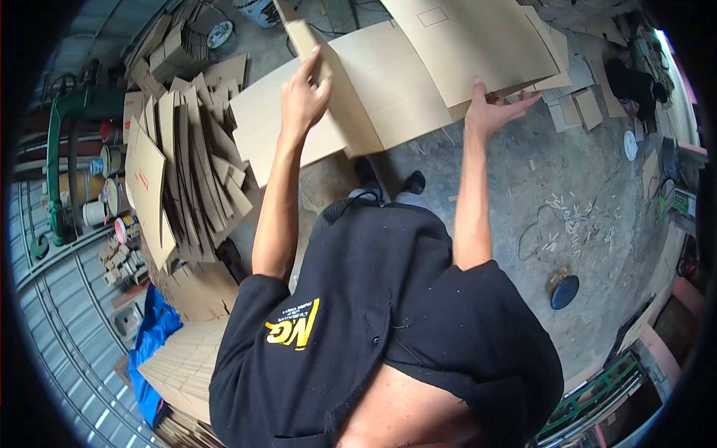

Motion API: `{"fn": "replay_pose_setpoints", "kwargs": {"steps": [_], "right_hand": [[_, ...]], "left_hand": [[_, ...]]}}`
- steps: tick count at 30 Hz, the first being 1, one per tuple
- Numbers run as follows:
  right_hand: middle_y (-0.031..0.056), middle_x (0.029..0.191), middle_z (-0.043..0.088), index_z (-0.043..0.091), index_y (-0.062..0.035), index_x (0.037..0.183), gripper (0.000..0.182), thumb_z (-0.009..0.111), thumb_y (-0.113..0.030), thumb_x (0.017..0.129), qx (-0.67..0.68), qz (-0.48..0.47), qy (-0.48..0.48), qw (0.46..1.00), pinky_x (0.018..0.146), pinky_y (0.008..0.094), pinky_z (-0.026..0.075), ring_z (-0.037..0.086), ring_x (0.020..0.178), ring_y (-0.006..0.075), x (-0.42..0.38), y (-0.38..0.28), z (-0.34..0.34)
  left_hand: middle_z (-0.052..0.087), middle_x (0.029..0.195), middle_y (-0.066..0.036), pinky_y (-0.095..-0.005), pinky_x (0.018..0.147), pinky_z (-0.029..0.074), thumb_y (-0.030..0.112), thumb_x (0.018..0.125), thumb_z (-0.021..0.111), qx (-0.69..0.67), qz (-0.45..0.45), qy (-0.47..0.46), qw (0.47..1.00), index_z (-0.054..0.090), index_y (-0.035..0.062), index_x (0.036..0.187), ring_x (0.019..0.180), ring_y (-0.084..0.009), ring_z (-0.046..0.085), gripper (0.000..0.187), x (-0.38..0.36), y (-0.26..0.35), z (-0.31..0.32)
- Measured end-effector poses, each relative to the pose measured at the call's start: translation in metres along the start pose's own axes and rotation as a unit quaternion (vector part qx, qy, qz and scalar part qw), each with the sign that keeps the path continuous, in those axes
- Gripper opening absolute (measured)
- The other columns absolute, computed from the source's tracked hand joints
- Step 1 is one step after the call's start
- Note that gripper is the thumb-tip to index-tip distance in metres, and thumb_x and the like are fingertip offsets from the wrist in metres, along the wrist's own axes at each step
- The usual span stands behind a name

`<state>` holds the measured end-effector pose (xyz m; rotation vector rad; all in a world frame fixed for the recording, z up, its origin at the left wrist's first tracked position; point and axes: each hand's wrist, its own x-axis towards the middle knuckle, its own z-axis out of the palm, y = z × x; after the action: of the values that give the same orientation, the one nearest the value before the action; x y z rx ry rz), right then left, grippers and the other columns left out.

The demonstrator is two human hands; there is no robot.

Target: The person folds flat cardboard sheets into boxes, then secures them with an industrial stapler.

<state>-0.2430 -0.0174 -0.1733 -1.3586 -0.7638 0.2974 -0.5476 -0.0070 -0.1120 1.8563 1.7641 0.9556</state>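
A large brown cardboard sheet [396, 82] is stretched out in front of me, creased into panels, with a standing flap [340, 93] at its left part. My left hand [305, 101] is at that standing flap, index finger pointing up along it and thumb bent; it grips the flap's edge. On the right, a folded-over cardboard panel [463, 45] carries a red printed rectangle. My right hand [493, 112] holds the near edge of this panel, thumb on top and the other fingers reaching out beneath it.
Many flattened cardboard pieces [187, 164] lean in a stack at left. A green metal frame [56, 164] and paint buckets [112, 187] stand beyond. Scraps [571, 220] litter the concrete floor, near a round blue-topped stool [565, 292]. Another person [635, 86] is at far right.
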Motion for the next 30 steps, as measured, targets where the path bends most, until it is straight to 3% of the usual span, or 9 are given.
{"fn": "replay_pose_setpoints", "kwargs": {"steps": [2, 4, 5, 7, 11, 14, 18, 27, 30], "right_hand": [[0.0206, 0.138, 0.040, 0.041, -0.0001, 0.142, 0.064, 0.072, -0.012, 0.087, 0.032, 0.084, 0.074, 0.993, 0.095, 0.0386, 0.051, 0.053, 0.119, 0.0286, 0.004, 0.031, -0.002], [0.0235, 0.124, 0.056, 0.047, 0.0092, 0.133, 0.052, 0.068, -0.016, 0.093, 0.209, 0.291, -0.105, 0.928, 0.083, 0.0399, 0.057, 0.062, 0.108, 0.0300, 0.017, 0.055, -0.011], [0.0235, 0.124, 0.056, 0.047, 0.0092, 0.133, 0.052, 0.068, -0.016, 0.093, 0.215, 0.287, -0.103, 0.928, 0.083, 0.0399, 0.057, 0.062, 0.108, 0.0300, 0.023, 0.056, -0.015], [0.0164, 0.097, 0.067, 0.056, 0.0011, 0.122, 0.042, 0.066, -0.030, 0.096, 0.195, 0.431, -0.258, 0.842, 0.057, 0.0297, 0.057, 0.068, 0.071, 0.0216, 0.023, 0.020, -0.027], [0.0148, 0.088, 0.065, 0.057, 0.0022, 0.108, 0.031, 0.070, -0.021, 0.093, 0.185, 0.377, -0.267, 0.867, 0.041, 0.0277, 0.045, 0.061, 0.053, 0.0181, 0.029, 0.021, -0.024], [0.0105, 0.081, 0.061, 0.056, 0.0003, 0.106, 0.025, 0.071, -0.013, 0.091, 0.224, 0.306, -0.241, 0.893, 0.040, 0.0253, 0.039, 0.054, 0.050, 0.0154, 0.044, 0.004, -0.020], [0.0082, 0.082, 0.060, 0.055, -0.0009, 0.106, 0.024, 0.070, -0.004, 0.087, 0.370, 0.306, -0.211, 0.852, 0.043, 0.0253, 0.035, 0.050, 0.050, 0.0135, 0.081, -0.026, -0.027], [0.0002, 0.099, 0.062, 0.056, -0.0100, 0.111, 0.035, 0.076, -0.007, 0.083, 0.311, 0.269, -0.163, 0.897, 0.054, 0.0272, 0.043, 0.059, 0.090, 0.0110, 0.097, -0.088, -0.064], [-0.0005, 0.104, 0.063, 0.058, -0.0124, 0.116, 0.038, 0.076, -0.010, 0.083, 0.292, 0.271, -0.174, 0.900, 0.057, 0.0294, 0.046, 0.061, 0.096, 0.0115, 0.090, -0.089, -0.075]], "left_hand": [[0.067, 0.119, -0.024, -0.0377, 0.090, 0.053, 0.022, 0.084, 0.065, -0.037, -0.047, -0.009, 0.998, 0.055, 0.0068, 0.137, 0.105, -0.0332, 0.068, 0.057, 0.006, 0.025, 0.022], [0.068, 0.118, -0.023, -0.0364, 0.091, 0.052, 0.023, 0.086, 0.066, -0.046, -0.044, -0.007, 0.998, 0.056, 0.0061, 0.135, 0.105, -0.0311, 0.068, 0.053, 0.016, 0.022, 0.045], [0.068, 0.117, -0.019, -0.0350, 0.090, 0.051, 0.022, 0.088, 0.066, -0.158, -0.039, 0.018, 0.986, 0.057, 0.0053, 0.133, 0.104, -0.0274, 0.066, 0.048, 0.021, 0.011, 0.060], [0.065, 0.113, -0.010, -0.0311, 0.088, 0.048, 0.016, 0.092, 0.066, -0.321, -0.042, 0.055, 0.945, 0.060, 0.0039, 0.126, 0.100, -0.0180, 0.060, 0.037, 0.025, 0.006, 0.076], [0.060, 0.124, -0.010, -0.0287, 0.089, 0.048, 0.003, 0.087, 0.066, -0.418, -0.096, 0.081, 0.900, 0.058, 0.0076, 0.130, 0.104, -0.0177, 0.057, 0.044, 0.021, 0.006, 0.076], [0.058, 0.126, -0.019, -0.0396, 0.081, 0.056, -0.009, 0.078, 0.068, -0.475, -0.125, 0.093, 0.866, 0.023, 0.0203, 0.155, 0.101, -0.0267, 0.062, 0.094, 0.023, -0.002, 0.063], [0.064, 0.120, -0.011, -0.0341, 0.087, 0.054, 0.003, 0.077, 0.070, -0.502, -0.149, 0.141, 0.840, 0.052, 0.0025, 0.140, 0.099, -0.0233, 0.066, 0.065, 0.026, -0.030, 0.058], [0.066, 0.114, -0.014, -0.0363, 0.086, 0.057, 0.001, 0.083, 0.056, -0.597, -0.080, 0.056, 0.796, 0.053, 0.0030, 0.136, 0.097, -0.0270, 0.068, 0.053, 0.047, 0.021, 0.052], [0.067, 0.119, -0.008, -0.0263, 0.088, 0.050, 0.004, 0.086, 0.067, -0.498, -0.073, 0.208, 0.839, 0.054, 0.0004, 0.140, 0.098, -0.0164, 0.065, 0.055, 0.058, 0.075, 0.061]]}}
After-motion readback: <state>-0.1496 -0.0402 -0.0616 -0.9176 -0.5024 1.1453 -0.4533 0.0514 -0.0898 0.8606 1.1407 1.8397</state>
